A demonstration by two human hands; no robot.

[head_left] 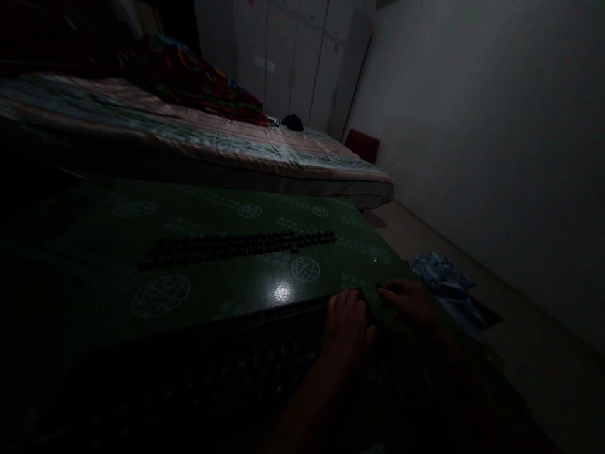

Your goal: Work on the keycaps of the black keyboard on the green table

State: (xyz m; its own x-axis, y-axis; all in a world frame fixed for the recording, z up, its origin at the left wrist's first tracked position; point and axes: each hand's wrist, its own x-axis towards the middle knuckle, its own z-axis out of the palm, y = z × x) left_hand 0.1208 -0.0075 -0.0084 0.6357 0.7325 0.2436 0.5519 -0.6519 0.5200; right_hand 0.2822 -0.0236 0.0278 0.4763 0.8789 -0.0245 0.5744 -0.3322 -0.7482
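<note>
A black keyboard (265, 366) is lying along the near edge of the view, its long body running at a slant and its rows of small blocky keys showing faint glints; deep shadow is obscuring much of its near part. The left hand (347, 318) is resting on its far right corner, fingers close together and bent over the edge; whether it is gripping or only resting, one cannot tell. The right hand (407, 301) is hovering just beside that corner, fingers drawn into a narrow pinch; the dimness is hiding whether anything is held.

Beyond the keyboard, dark keycaps (236, 247) are forming a long, narrow band, with one small block protruding from its near side. The band is lying apart from both hands.

The smooth green tabletop (340, 217) is bearing pale globe emblems (305, 269) and lettering, and its glossy finish is reflecting a bright spot of light. Behind it, a mattress (208, 139) is carrying a striped, patterned cover and a rumpled, red multicoloured blanket (203, 91). Pale panelled doors (293, 63) are standing behind the mattress. A plain wall (496, 126) is rising at the right, and a crumpled bluish bundle (439, 271) is lying on the floor (401, 230).
</note>
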